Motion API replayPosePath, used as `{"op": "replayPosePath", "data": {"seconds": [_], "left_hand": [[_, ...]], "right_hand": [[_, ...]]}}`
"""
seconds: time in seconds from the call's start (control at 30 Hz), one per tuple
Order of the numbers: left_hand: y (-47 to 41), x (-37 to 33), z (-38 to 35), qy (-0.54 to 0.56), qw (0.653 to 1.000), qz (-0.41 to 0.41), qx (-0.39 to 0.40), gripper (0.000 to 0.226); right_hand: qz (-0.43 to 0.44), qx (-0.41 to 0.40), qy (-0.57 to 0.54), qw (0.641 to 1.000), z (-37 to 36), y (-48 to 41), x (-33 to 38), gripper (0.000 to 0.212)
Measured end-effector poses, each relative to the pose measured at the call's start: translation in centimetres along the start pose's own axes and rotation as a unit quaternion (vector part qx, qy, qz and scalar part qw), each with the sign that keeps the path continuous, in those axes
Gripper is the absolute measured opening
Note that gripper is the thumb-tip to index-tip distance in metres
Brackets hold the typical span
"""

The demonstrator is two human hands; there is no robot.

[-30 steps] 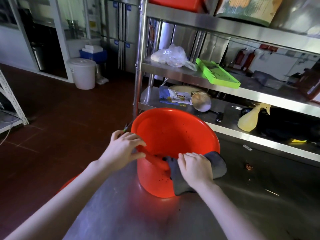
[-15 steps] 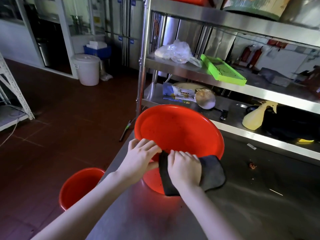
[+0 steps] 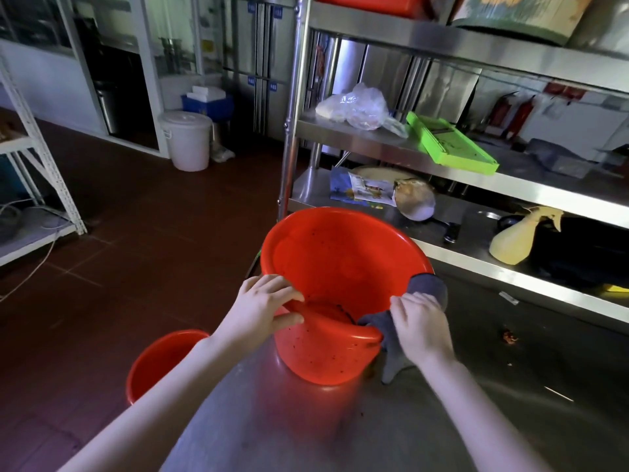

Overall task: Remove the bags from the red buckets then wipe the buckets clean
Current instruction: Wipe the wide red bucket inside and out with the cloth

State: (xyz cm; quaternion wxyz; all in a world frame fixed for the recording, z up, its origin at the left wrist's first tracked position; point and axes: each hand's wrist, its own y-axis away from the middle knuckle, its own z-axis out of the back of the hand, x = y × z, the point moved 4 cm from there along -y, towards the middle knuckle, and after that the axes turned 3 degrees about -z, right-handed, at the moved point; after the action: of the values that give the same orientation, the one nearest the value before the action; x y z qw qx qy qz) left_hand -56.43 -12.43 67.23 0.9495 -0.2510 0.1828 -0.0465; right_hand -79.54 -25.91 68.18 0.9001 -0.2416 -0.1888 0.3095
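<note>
A red bucket (image 3: 335,264) stands tilted toward me on the steel table (image 3: 442,420), dark specks on its inner and outer wall. My left hand (image 3: 263,310) grips its near-left rim, fingers inside and thumb outside. My right hand (image 3: 420,323) holds a dark grey cloth (image 3: 427,287) draped over the near-right rim, pressing it against the bucket's wall. Part of the cloth hangs down outside to the table. A second red bucket (image 3: 155,361) stands on the floor below the table's left edge.
A steel shelf rack (image 3: 381,148) stands behind the table with a clear plastic bag (image 3: 357,107), a green tray (image 3: 449,143), a yellow spray bottle (image 3: 517,235) and a paper packet. A crumb of debris (image 3: 509,336) lies on the table at right. A white lidded bin (image 3: 187,139) stands on the floor.
My right hand has slid the cloth from the bucket's near front round to its near-right rim. My left hand stays on the near-left rim. The camera has lifted slightly.
</note>
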Motion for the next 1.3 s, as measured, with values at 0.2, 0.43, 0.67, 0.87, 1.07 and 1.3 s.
{"op": "replayPosePath", "data": {"seconds": [0.2,0.43,0.67,0.87,1.07,1.3], "left_hand": [[1.3,1.2,1.6,0.149,0.981,0.113,-0.045,0.048],[5.4,5.0,-1.0,0.111,0.904,0.375,-0.172,0.084],[6.8,4.5,-5.9,0.118,0.911,0.346,-0.19,0.096],[5.6,8.7,-9.3,0.187,0.879,0.377,-0.224,0.092],[9.0,13.3,-13.4,0.225,0.856,0.391,-0.252,0.091],[11.4,16.5,-16.4,0.267,0.849,0.368,-0.27,0.086]], "right_hand": [[0.041,-0.003,0.026,0.999,-0.4,4.2,11.1,0.042],[0.224,0.109,0.036,0.968,-3.4,11.3,13.6,0.047],[0.182,0.233,0.049,0.954,-9.2,12.6,8.0,0.037],[0.135,0.225,0.096,0.96,-10.9,10.9,6.6,0.031],[0.144,0.226,0.16,0.95,-14.0,11.6,9.2,0.026],[0.114,0.227,0.211,0.944,-16.5,12.9,11.3,0.023]]}}
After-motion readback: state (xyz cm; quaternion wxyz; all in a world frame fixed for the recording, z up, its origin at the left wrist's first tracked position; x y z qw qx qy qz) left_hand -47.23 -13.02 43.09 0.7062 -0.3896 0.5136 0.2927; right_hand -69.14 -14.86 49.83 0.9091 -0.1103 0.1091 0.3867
